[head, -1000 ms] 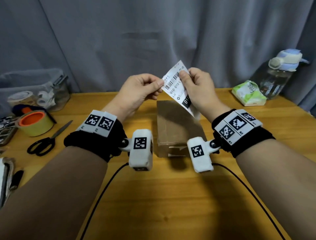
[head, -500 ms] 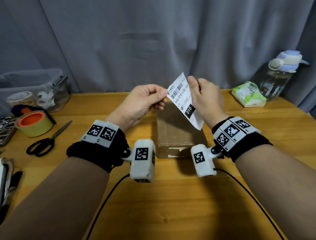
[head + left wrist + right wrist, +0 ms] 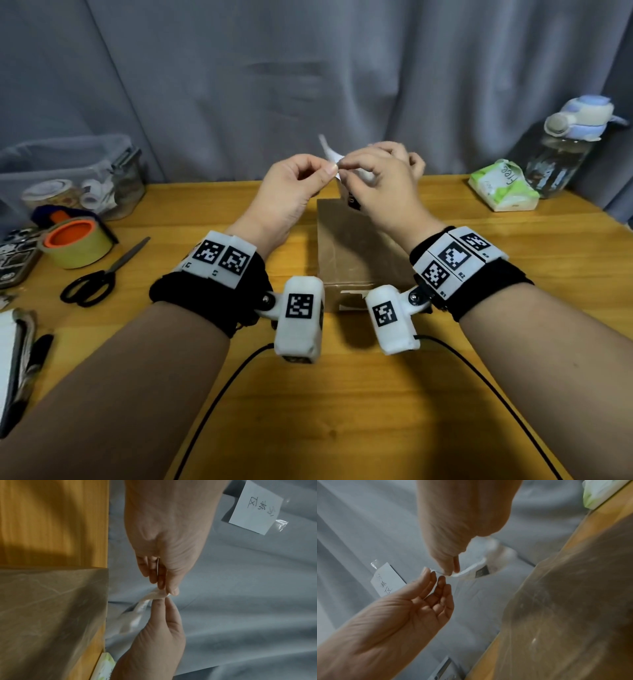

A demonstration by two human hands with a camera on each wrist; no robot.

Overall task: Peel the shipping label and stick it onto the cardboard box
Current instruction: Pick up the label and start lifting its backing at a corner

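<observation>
Left hand (image 3: 291, 192): thumb and forefinger closed in a pinch on one corner of the shipping label (image 3: 329, 150); remaining fingers (image 3: 150, 572) curled loosely behind the pinch. Right hand (image 3: 380, 185): thumb and forefinger pinch the same label edge, tip to tip with the left pinch; in the right wrist view the label (image 3: 477, 566) curls away below the right fingers, dark printed block visible, image blurred. Whether backing and label have separated at the pinch: cannot tell. Both hands raised off the desk (image 3: 342, 394), backs up, wrists bent, forearms converging. The label hangs just above the far edge of the cardboard box (image 3: 356, 253), which sits directly below the fingers, between the wrists, flat on the desk. Well left of the fingers: clear plastic bin (image 3: 72, 171) holding tape rolls; in front of it a yellow tape roll (image 3: 77, 241) and scissors (image 3: 99, 277). Well right: tissue pack (image 3: 501, 186), water bottle (image 3: 568, 147).
</observation>
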